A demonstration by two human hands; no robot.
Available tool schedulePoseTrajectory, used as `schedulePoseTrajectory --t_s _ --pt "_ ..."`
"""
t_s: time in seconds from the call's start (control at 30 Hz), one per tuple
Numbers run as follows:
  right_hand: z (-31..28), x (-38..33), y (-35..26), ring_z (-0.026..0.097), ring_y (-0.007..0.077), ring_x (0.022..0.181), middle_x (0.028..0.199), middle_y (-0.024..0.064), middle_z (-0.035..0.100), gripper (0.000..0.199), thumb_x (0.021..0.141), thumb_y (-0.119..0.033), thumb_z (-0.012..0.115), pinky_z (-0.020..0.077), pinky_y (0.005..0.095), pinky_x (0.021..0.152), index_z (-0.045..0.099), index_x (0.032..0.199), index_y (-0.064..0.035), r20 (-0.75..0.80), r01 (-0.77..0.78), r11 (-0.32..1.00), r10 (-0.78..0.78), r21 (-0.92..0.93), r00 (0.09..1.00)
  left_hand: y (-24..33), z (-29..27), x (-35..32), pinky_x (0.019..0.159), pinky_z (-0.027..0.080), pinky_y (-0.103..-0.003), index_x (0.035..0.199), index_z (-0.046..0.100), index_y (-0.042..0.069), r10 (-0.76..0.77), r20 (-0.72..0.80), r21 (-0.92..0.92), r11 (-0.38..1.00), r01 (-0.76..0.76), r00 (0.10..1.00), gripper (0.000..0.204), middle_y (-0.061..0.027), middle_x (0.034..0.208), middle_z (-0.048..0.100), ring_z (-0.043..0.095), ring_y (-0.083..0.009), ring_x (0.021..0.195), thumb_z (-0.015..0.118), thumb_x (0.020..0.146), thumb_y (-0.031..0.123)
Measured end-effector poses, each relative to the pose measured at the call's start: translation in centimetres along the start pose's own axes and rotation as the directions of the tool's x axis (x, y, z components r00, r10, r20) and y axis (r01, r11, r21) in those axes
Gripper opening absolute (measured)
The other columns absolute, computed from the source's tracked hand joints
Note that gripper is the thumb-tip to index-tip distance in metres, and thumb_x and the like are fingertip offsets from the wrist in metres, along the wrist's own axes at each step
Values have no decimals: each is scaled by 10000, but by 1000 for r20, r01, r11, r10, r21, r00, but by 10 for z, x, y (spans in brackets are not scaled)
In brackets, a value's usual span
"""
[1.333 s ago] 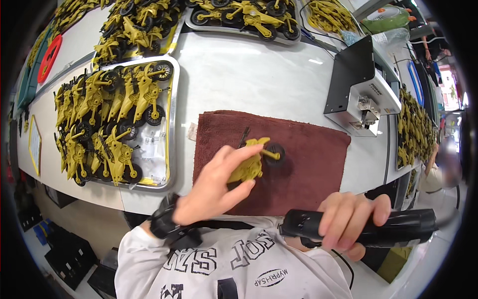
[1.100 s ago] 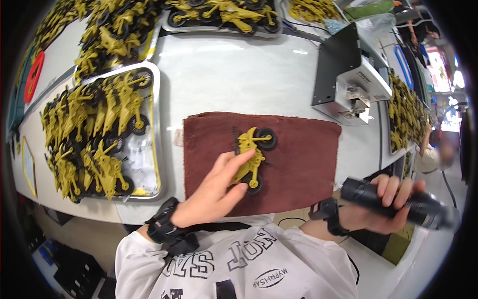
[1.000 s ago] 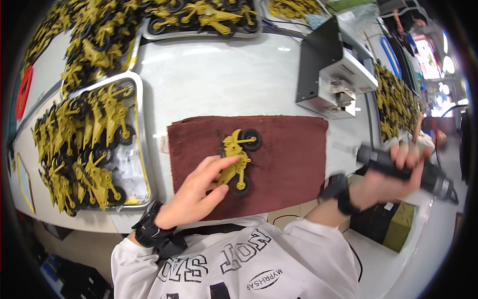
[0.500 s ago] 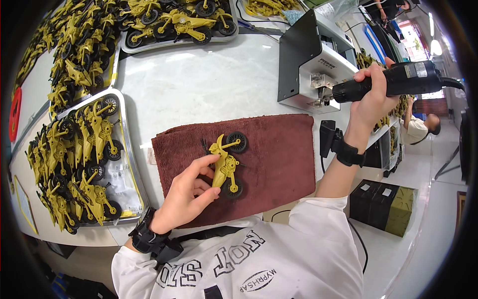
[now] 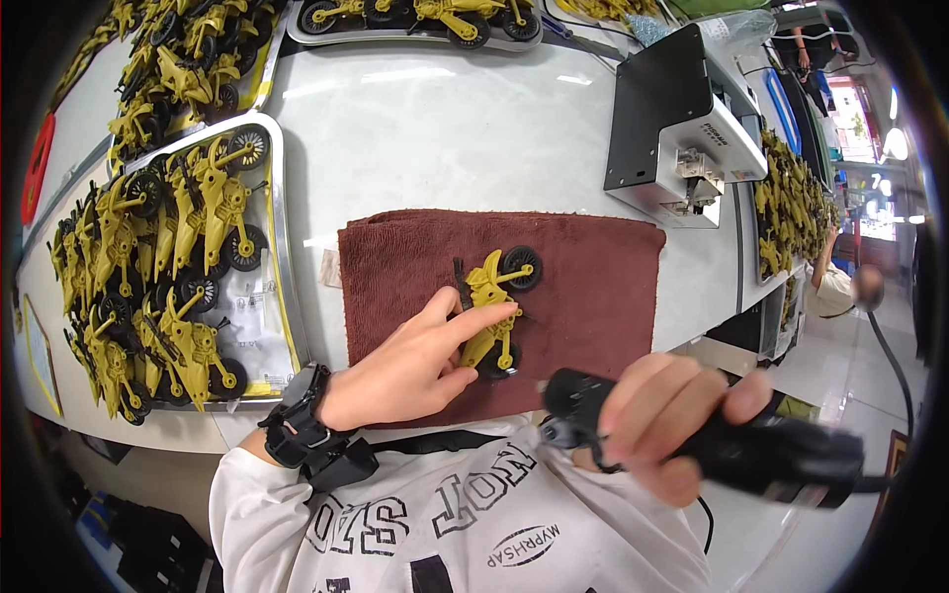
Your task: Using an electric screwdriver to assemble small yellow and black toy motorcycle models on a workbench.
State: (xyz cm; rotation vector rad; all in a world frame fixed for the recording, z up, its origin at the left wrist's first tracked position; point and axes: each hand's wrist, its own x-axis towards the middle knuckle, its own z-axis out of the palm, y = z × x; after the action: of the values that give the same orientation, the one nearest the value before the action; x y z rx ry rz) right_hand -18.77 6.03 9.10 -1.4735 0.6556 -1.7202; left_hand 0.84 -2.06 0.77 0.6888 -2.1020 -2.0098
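A yellow toy motorcycle with black wheels lies on its side on a folded maroon cloth. My left hand holds it against the cloth, index finger stretched across its body and thumb by the lower wheel; the palm side is hidden. My right hand is wrapped round a black electric screwdriver, slightly blurred, in front of the cloth's near right corner. The tool's tip end points left, apart from the motorcycle, and its cord runs off to the right.
A black and white screw feeder stands behind the cloth to the right. Metal trays of similar motorcycles lie at the left and far side. More motorcycles are on the right, near another person.
My right hand has brought the screwdriver from the feeder down and nearer to me. My left index finger now reaches across the motorcycle. The view has shifted, so the table appears farther right.
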Motion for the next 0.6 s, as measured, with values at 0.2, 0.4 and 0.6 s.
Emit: schedulePoseTrajectory --t_s 0.2,0.4,0.6 --pt "19 -8 16 575 251 524 689 132 576 558 687 56 645 518 404 526 324 1134 -37 3 -25 999 25 -43 1000 -8 16 -2 663 535 -243 1360 382 139 -12 -105 -78 997 3 994 698 -104 980 367 566 -176 748 592 748 -122" --pt "24 -10 29 540 230 507 668 121 569 598 647 66 647 507 382 493 344 1151 -45 87 -18 997 25 -78 996 -11 22 -1 667 547 -246 1364 374 135 31 -149 -35 999 -37 988 708 -109 976 365 573 -186 756 570 740 -135" --pt "40 -1 33 525 208 498 645 109 562 501 584 120 612 488 345 469 448 1036 -22 -10 -110 987 110 -119 994 -8 18 0 630 538 -227 1355 394 133 13 -175 -55 998 -23 985 712 -107 964 360 564 -164 706 557 721 -146"
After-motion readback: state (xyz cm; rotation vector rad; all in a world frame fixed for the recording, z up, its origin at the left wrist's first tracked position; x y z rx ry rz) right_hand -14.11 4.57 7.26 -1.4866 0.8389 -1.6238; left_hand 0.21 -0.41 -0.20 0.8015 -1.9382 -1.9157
